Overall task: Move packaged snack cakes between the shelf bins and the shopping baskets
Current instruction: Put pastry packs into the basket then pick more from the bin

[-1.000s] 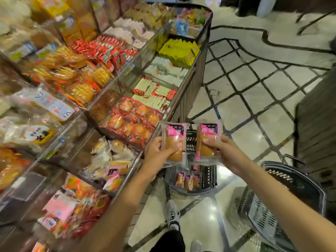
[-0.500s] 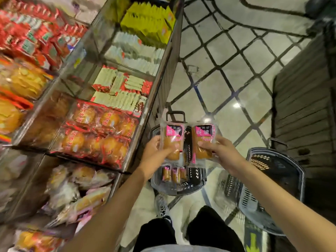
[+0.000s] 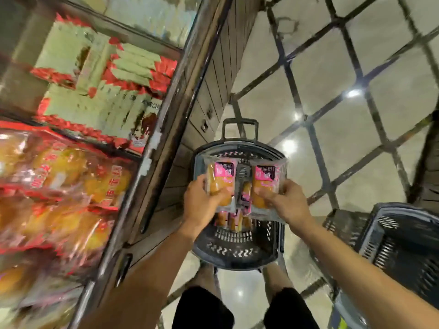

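Observation:
My left hand grips a clear-wrapped snack cake with a pink label. My right hand grips a second pink-labelled snack cake. Both packs hang side by side directly over a dark plastic shopping basket on the floor between my feet. Several more pink-labelled cakes lie inside that basket, partly hidden by my hands. A second dark basket stands at the right, its inside looking dark.
Shelf bins run along the left: red-wrapped yellow cakes near me, green-and-red packets farther off. The shelf's metal rail and wood panelled side stand just left of the basket. Tiled floor spreads to the right.
Both hands have dropped with their cakes from above the shelf edge to just over the basket. My view has tilted down toward the floor.

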